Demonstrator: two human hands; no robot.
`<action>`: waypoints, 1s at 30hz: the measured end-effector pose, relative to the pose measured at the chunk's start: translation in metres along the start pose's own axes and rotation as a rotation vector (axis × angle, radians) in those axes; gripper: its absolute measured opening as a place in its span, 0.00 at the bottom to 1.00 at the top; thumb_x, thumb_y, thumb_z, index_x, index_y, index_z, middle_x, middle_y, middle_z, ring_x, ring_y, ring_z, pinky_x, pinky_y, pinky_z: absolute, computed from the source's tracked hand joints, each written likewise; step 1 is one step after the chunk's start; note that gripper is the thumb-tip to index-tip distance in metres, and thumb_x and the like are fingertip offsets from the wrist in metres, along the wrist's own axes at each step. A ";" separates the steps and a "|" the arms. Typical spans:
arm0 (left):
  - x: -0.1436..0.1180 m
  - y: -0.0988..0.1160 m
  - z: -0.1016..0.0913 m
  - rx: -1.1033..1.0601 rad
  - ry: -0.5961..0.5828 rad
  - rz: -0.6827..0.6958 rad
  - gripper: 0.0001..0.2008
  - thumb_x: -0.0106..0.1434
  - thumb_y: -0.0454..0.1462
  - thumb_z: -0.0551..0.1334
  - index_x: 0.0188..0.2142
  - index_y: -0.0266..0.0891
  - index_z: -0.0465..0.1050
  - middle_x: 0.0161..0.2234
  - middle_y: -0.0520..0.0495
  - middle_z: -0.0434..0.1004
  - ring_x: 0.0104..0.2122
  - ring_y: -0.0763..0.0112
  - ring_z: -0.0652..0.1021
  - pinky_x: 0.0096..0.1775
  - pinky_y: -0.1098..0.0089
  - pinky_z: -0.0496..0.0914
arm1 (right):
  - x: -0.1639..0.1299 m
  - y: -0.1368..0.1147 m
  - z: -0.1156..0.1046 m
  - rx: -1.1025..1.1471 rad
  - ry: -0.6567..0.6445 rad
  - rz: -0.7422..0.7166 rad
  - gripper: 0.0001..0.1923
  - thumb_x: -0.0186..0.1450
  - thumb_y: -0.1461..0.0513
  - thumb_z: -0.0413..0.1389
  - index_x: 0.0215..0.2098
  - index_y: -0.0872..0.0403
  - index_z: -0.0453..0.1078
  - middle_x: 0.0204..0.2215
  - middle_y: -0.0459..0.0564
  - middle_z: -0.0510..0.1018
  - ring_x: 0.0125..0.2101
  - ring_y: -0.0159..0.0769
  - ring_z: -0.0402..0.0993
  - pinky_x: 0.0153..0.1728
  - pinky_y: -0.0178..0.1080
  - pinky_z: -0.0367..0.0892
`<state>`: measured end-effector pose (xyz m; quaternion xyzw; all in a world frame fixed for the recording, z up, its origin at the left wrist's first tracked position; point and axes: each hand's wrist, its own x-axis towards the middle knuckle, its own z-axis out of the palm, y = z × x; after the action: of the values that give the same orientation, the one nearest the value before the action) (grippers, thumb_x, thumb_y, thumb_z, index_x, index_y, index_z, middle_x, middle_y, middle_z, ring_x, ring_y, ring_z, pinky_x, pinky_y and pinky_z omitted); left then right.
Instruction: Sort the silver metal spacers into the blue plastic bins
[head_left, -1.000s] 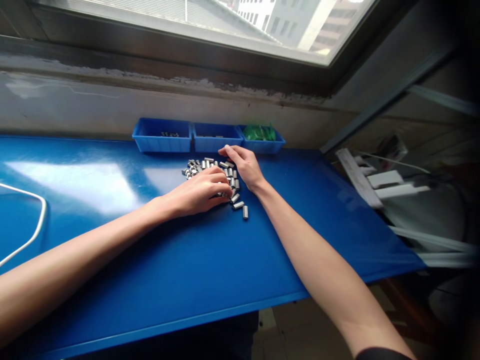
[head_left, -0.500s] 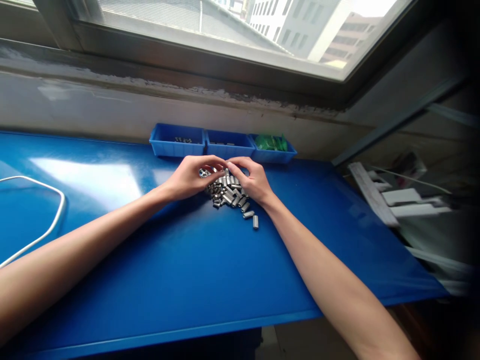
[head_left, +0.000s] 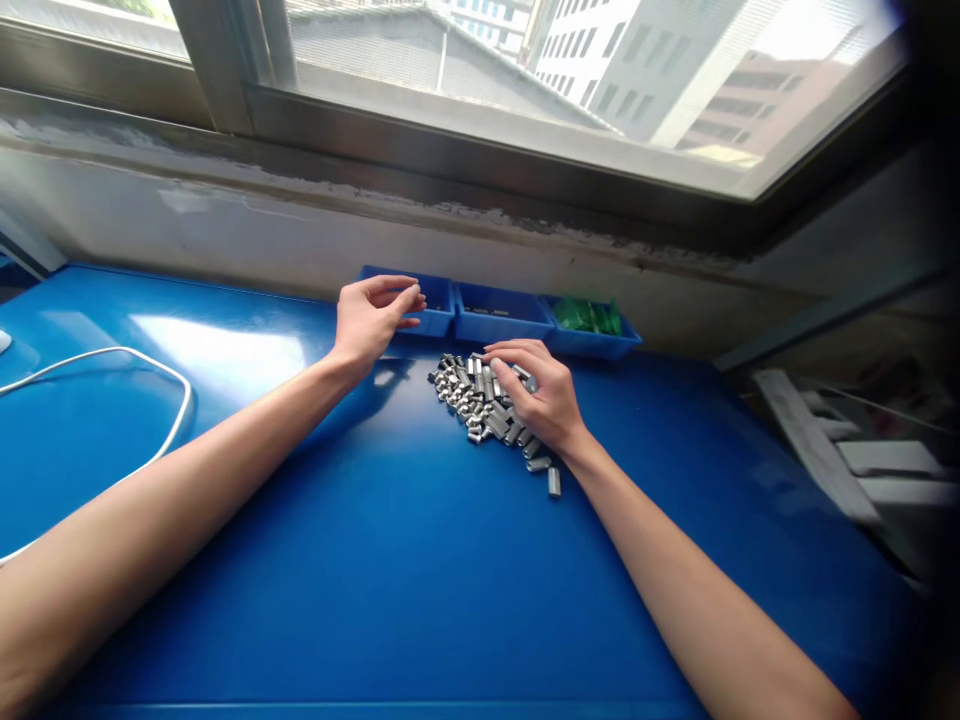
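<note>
My left hand (head_left: 373, 318) is raised over the left blue bin (head_left: 431, 322), its thumb and fingertips pinched together. Whatever lies between those fingertips is too small to make out. A heap of small metal parts (head_left: 466, 395) lies on the blue table, with small shiny fittings on its left and longer hexagonal metal sleeves (head_left: 496, 420) on its right. Over the heap's right side rests my right hand (head_left: 541, 392), fingers stretched and curved, thumb apart below them. It covers some of the parts. One sleeve (head_left: 554, 482) stands apart at the near right.
The middle bin (head_left: 502, 327) holds a few metal pieces, and the right bin (head_left: 600, 345) contains green plastic packaging (head_left: 589, 315). A white cable (head_left: 184, 400) curves across the table's left side. White-grey parts (head_left: 889, 460) lie beyond the right edge. A window runs behind.
My left hand has moved from the heap up and left to the left bin, parting from my right hand. My right hand stays by the heap. The camera view has shifted.
</note>
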<state>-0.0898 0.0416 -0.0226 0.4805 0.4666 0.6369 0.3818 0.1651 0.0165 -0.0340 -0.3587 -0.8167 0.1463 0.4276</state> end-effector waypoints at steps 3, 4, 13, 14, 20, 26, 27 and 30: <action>0.003 0.001 -0.001 -0.054 -0.037 -0.019 0.22 0.61 0.44 0.73 0.50 0.34 0.79 0.43 0.39 0.87 0.43 0.59 0.88 0.44 0.63 0.83 | 0.000 0.003 -0.001 0.001 0.046 0.054 0.10 0.73 0.55 0.58 0.42 0.46 0.82 0.45 0.52 0.87 0.50 0.48 0.81 0.55 0.54 0.75; 0.002 0.000 -0.001 -0.046 -0.058 -0.007 0.21 0.62 0.44 0.72 0.50 0.34 0.80 0.43 0.39 0.87 0.42 0.59 0.88 0.43 0.63 0.83 | 0.000 0.005 -0.001 -0.013 0.064 0.083 0.10 0.73 0.55 0.58 0.42 0.47 0.82 0.45 0.52 0.87 0.50 0.49 0.82 0.55 0.54 0.75; -0.010 -0.016 -0.002 0.394 -0.470 0.350 0.18 0.70 0.46 0.64 0.50 0.36 0.85 0.51 0.39 0.87 0.51 0.55 0.85 0.55 0.61 0.78 | 0.003 0.022 -0.014 -0.209 0.101 0.412 0.09 0.62 0.56 0.64 0.37 0.51 0.82 0.34 0.52 0.87 0.36 0.48 0.84 0.44 0.51 0.76; -0.010 -0.018 -0.002 0.443 -0.519 0.398 0.19 0.71 0.45 0.62 0.51 0.36 0.85 0.52 0.39 0.86 0.53 0.55 0.85 0.56 0.61 0.77 | 0.003 0.021 -0.015 -0.216 0.079 0.435 0.09 0.61 0.56 0.64 0.37 0.51 0.82 0.33 0.51 0.87 0.36 0.48 0.83 0.44 0.50 0.76; -0.013 -0.026 -0.002 0.681 -0.767 0.665 0.20 0.75 0.42 0.58 0.59 0.36 0.81 0.56 0.38 0.83 0.56 0.55 0.83 0.59 0.60 0.75 | 0.002 0.016 -0.013 -0.238 -0.067 0.415 0.12 0.64 0.56 0.63 0.42 0.52 0.83 0.35 0.52 0.86 0.38 0.45 0.82 0.45 0.46 0.75; -0.013 -0.026 -0.002 0.715 -0.773 0.664 0.19 0.76 0.42 0.57 0.56 0.36 0.82 0.54 0.38 0.84 0.55 0.55 0.83 0.58 0.61 0.75 | 0.001 0.016 -0.007 -0.118 -0.024 0.383 0.13 0.63 0.61 0.63 0.46 0.52 0.82 0.40 0.53 0.85 0.39 0.42 0.82 0.43 0.44 0.76; -0.013 -0.025 -0.002 0.717 -0.766 0.661 0.19 0.76 0.42 0.57 0.56 0.36 0.82 0.54 0.38 0.84 0.54 0.55 0.83 0.57 0.61 0.75 | 0.001 0.016 -0.006 -0.084 -0.007 0.384 0.13 0.62 0.61 0.64 0.45 0.52 0.82 0.40 0.53 0.85 0.39 0.43 0.82 0.43 0.44 0.76; -0.014 -0.023 -0.002 0.721 -0.735 0.664 0.20 0.76 0.43 0.57 0.54 0.36 0.83 0.52 0.38 0.85 0.52 0.56 0.83 0.55 0.61 0.75 | 0.001 0.017 -0.004 0.003 0.027 0.390 0.14 0.60 0.62 0.66 0.45 0.53 0.82 0.39 0.52 0.86 0.39 0.43 0.83 0.44 0.45 0.77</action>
<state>-0.0879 0.0344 -0.0487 0.8875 0.3159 0.3162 0.1125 0.1755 0.0291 -0.0402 -0.5115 -0.7256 0.2228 0.4028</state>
